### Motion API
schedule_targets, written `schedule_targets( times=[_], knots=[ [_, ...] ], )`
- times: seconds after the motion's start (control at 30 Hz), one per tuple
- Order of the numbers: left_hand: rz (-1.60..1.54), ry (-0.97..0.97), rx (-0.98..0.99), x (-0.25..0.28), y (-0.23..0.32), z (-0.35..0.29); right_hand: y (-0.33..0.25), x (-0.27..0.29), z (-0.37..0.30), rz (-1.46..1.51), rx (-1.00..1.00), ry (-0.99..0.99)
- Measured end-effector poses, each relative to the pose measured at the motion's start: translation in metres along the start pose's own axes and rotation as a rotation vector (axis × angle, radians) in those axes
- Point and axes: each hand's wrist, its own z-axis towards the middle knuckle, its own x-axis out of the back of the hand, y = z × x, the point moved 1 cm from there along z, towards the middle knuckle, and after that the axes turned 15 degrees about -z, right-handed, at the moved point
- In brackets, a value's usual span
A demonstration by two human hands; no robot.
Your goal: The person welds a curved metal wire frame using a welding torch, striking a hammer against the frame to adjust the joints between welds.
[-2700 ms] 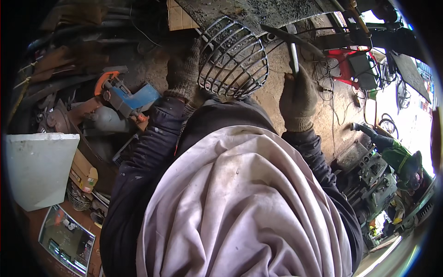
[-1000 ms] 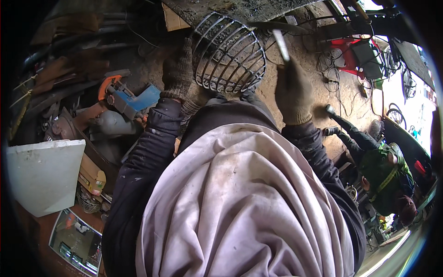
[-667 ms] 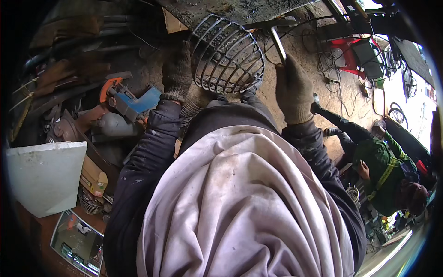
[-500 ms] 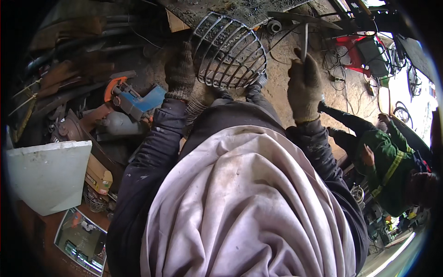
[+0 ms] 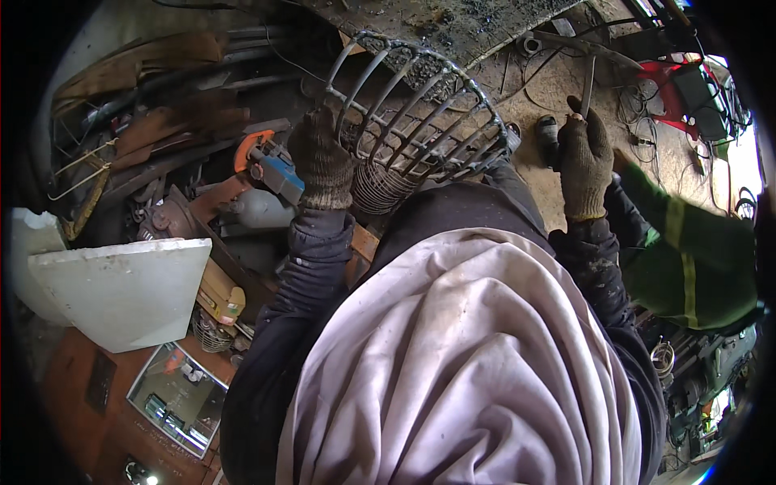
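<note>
A cage-like grille [image 5: 412,101] of curved metal bars stands in front of my legs, its far side by the dirty work surface. At its left edge my left hand [image 5: 321,162], in a dark knitted glove, is closed on the bars; the fingertips are partly hidden. My right hand [image 5: 586,162], gloved too, is closed around the metal handle of a chipping hammer [image 5: 588,85]. The hammer points away from me, right of the grille and apart from it. Its long narrow head lies across the handle's far end.
A soot-covered metal work surface [image 5: 453,28] lies ahead. A co-worker in green [image 5: 695,259] is close by my right arm. Cables and a red machine [image 5: 675,89] sit at the far right. On the left are scrap metal, a blue-and-orange tool [image 5: 275,166] and a white panel [image 5: 121,291].
The view has shifted, so the grille and both hands appear farther right. The hammer handle now leans right. The co-worker has bent or turned nearer my right arm.
</note>
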Motion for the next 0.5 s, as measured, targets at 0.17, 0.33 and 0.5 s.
schedule_targets(
  times=[0.17, 0.33, 0.5],
  knots=[
    [0.013, -0.028, 0.027, 0.013, 0.008, 0.007, 0.005, -0.004, 0.008, 0.042, -0.028, -0.013],
    [-0.181, -0.033, 0.145, 0.023, 0.014, 0.015, 0.002, -0.003, 0.007, -0.076, -0.019, -0.002],
    [-0.643, 0.037, 0.26, 0.016, -0.002, 0.011, 0.002, -0.004, 0.004, -0.075, -0.024, 0.012]
  ],
)
